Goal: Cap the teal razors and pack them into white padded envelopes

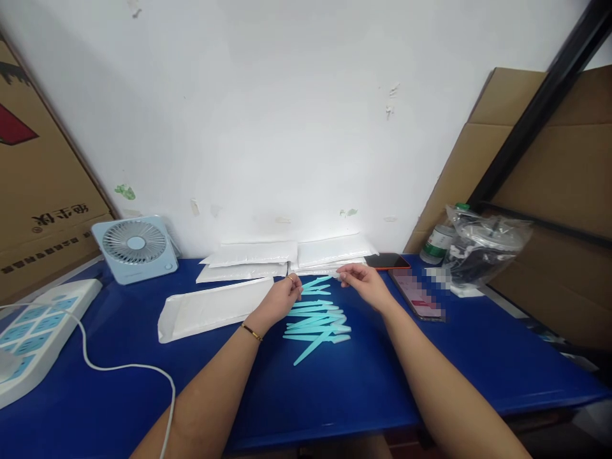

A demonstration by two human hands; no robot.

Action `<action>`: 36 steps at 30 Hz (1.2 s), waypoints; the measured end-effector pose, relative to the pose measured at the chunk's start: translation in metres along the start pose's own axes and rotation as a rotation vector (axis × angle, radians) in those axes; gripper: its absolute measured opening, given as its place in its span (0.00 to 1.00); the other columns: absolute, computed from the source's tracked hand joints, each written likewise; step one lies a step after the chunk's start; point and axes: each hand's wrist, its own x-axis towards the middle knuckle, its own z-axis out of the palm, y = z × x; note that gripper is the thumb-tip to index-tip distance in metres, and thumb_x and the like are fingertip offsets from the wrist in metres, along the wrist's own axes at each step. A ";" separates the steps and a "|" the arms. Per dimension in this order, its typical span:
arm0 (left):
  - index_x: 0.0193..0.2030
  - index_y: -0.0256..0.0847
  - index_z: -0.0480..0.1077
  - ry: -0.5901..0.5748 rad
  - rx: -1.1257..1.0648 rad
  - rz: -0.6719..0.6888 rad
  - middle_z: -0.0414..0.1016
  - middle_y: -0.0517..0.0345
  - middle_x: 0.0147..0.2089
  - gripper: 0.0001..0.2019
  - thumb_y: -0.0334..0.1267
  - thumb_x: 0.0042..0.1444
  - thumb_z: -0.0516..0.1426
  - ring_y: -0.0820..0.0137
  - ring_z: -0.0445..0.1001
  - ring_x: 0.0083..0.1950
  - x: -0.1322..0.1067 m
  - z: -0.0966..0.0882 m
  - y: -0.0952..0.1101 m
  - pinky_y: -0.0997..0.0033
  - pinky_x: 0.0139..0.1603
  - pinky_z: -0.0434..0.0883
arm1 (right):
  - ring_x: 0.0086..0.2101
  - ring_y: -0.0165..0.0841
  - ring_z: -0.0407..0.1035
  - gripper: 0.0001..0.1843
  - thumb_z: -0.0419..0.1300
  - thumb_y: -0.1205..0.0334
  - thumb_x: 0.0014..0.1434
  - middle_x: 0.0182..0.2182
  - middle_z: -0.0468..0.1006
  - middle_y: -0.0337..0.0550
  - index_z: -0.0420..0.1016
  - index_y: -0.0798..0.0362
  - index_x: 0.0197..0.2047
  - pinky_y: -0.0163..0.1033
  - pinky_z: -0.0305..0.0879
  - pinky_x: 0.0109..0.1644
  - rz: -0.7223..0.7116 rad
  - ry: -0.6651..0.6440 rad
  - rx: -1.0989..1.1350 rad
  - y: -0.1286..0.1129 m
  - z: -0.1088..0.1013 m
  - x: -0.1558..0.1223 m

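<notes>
Two bare hands meet over the middle of a blue desk [354, 401], at the far end of a row of slim turquoise tools [313, 330], roughly a dozen (they overlap too much for an exact count). The right hand [364, 282] pinches the pale tip of the uppermost tool between thumb and fingers. The left hand [285, 292] has its fingertips drawn together at the left ends of the upper tools; whether it grips one I cannot tell. One bracelet [252, 332] circles the left wrist.

Beside the left forearm lies one loose white packet [210, 309]. Behind the hands, two stacks of similar packets, a left stack [253, 254] and a right stack [335, 250], sit against the wall.

Two phones lie to the right: one red-edged phone [388, 261], one partly pixelated phone [415, 292]. Beyond them stand one bottle [436, 245] and one clear plastic bag [482, 255]. At left are one fan [134, 244] and one power strip [48, 313].
</notes>
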 end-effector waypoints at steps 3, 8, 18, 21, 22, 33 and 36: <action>0.34 0.41 0.61 -0.006 -0.004 -0.003 0.72 0.60 0.29 0.08 0.41 0.58 0.47 0.72 0.67 0.30 0.000 0.000 -0.001 0.73 0.30 0.61 | 0.27 0.30 0.69 0.17 0.62 0.50 0.51 0.26 0.74 0.40 0.74 0.54 0.37 0.37 0.66 0.35 0.001 -0.002 -0.017 0.001 0.002 0.001; 0.34 0.41 0.62 -0.015 0.005 0.014 0.72 0.61 0.29 0.08 0.41 0.58 0.47 0.72 0.66 0.30 0.000 0.002 -0.001 0.73 0.30 0.60 | 0.27 0.30 0.70 0.17 0.62 0.49 0.50 0.26 0.75 0.40 0.75 0.54 0.37 0.37 0.66 0.34 0.011 -0.092 -0.022 -0.003 0.010 -0.001; 0.33 0.41 0.62 -0.011 -0.030 -0.018 0.72 0.59 0.29 0.09 0.43 0.58 0.47 0.72 0.67 0.29 -0.001 0.000 0.003 0.73 0.30 0.61 | 0.25 0.31 0.69 0.17 0.63 0.49 0.50 0.23 0.74 0.39 0.74 0.54 0.35 0.38 0.66 0.34 -0.024 0.039 -0.021 -0.007 -0.004 -0.001; 0.34 0.40 0.63 -0.017 -0.038 -0.011 0.73 0.59 0.29 0.10 0.43 0.58 0.47 0.72 0.67 0.29 -0.001 0.000 0.003 0.73 0.30 0.61 | 0.26 0.31 0.70 0.17 0.63 0.49 0.50 0.24 0.75 0.40 0.75 0.54 0.36 0.38 0.66 0.34 -0.020 -0.032 -0.050 -0.007 0.002 -0.002; 0.34 0.40 0.63 -0.021 -0.040 -0.008 0.73 0.59 0.29 0.10 0.43 0.58 0.47 0.72 0.66 0.29 -0.001 0.001 0.002 0.73 0.29 0.61 | 0.26 0.31 0.70 0.17 0.63 0.49 0.50 0.24 0.75 0.40 0.75 0.54 0.36 0.38 0.66 0.34 -0.016 -0.061 -0.052 -0.008 0.005 -0.003; 0.31 0.41 0.72 -0.188 0.185 0.027 0.74 0.56 0.34 0.12 0.47 0.52 0.54 0.68 0.70 0.34 -0.011 0.000 0.018 0.73 0.32 0.64 | 0.24 0.32 0.67 0.14 0.57 0.53 0.54 0.23 0.75 0.41 0.76 0.54 0.33 0.37 0.60 0.30 0.029 0.161 -0.507 0.008 -0.034 0.002; 0.35 0.42 0.72 -0.083 0.316 0.033 0.74 0.54 0.37 0.10 0.43 0.53 0.54 0.66 0.71 0.38 -0.007 0.001 0.013 0.70 0.36 0.64 | 0.27 0.34 0.68 0.09 0.59 0.56 0.50 0.25 0.76 0.42 0.76 0.53 0.29 0.36 0.60 0.32 0.075 0.163 -0.729 0.028 -0.039 0.006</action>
